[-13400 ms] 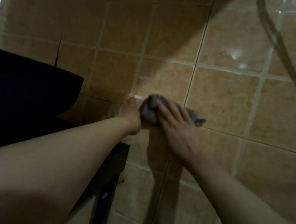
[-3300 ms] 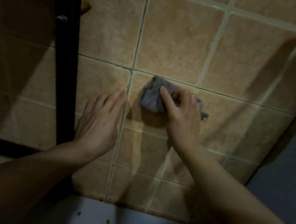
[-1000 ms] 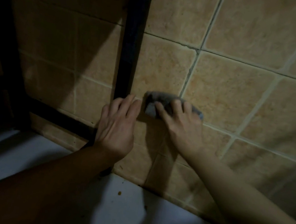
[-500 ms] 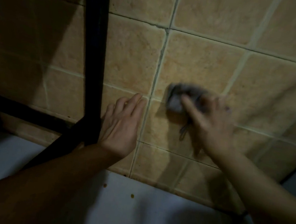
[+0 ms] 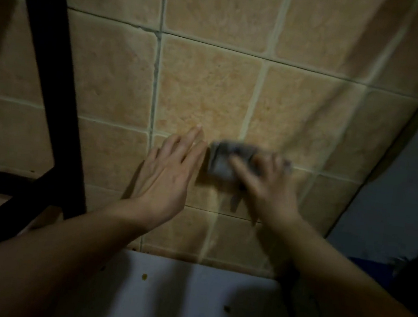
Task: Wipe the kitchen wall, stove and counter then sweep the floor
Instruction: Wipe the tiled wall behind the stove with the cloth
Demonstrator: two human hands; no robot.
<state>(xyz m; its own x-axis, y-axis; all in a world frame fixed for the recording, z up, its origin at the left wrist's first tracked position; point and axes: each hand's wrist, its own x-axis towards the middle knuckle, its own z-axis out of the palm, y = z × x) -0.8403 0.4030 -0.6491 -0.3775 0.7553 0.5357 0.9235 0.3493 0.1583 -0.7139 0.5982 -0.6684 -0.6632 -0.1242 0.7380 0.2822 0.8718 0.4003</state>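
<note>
The tan tiled kitchen wall (image 5: 206, 89) fills the view in dim light. My right hand (image 5: 265, 187) presses a grey cloth (image 5: 222, 160) against a low tile, blurred by motion. My left hand (image 5: 169, 169) lies flat on the wall just left of the cloth, fingers straight and nearly together, holding nothing. Below the tiles runs the pale counter (image 5: 170, 299) with a few small dark crumbs on it.
A black metal frame (image 5: 51, 79) stands against the wall on the left, with a crossbar near the counter. At the right edge the tiles end at a dark bluish surface (image 5: 394, 198). A dark strip lies on the counter under my right forearm.
My right hand has slid the cloth left and slightly down along the tile, close to my left hand. The left hand stays flat on the wall. The camera has shifted a little.
</note>
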